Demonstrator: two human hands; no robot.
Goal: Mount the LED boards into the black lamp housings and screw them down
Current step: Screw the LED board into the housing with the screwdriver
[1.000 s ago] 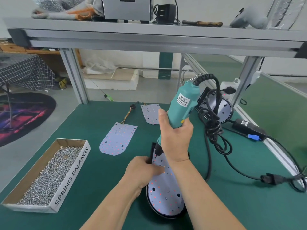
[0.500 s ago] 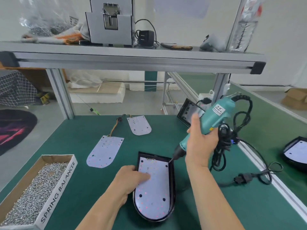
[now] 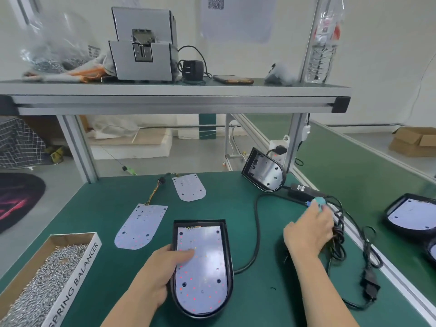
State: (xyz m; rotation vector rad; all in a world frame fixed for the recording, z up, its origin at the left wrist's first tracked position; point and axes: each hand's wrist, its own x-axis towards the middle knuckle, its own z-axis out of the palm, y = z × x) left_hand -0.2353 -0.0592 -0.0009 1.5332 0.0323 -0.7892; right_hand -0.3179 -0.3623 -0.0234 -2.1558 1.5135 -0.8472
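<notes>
head view: bench (image 3: pixel 266 308), green top.
housing (image 3: pixel 230 253): black, near centre of the bench, rounded end nearest.
board (image 3: pixel 205 277): lies inside the housing, filling it.
left hand (image 3: pixel 165 272): fingers flat and relaxed on the board's left part, holding nothing.
right hand (image 3: pixel 309 232): right of the housing, over the teal driver (image 3: pixel 319 201); blurred, so I cannot tell whether it grips.
spare boards (image 3: pixel 141 226) (image 3: pixel 189 187): two, bare on the bench, left and far of the housing.
box (image 3: pixel 77 274): near left, full of screws.

Your right hand (image 3: pixel 309 234), blurred, covers most of the teal screwdriver (image 3: pixel 319 201); grip unreadable. Screw box (image 3: pixel 80 274) cropped bottom-left.
</notes>
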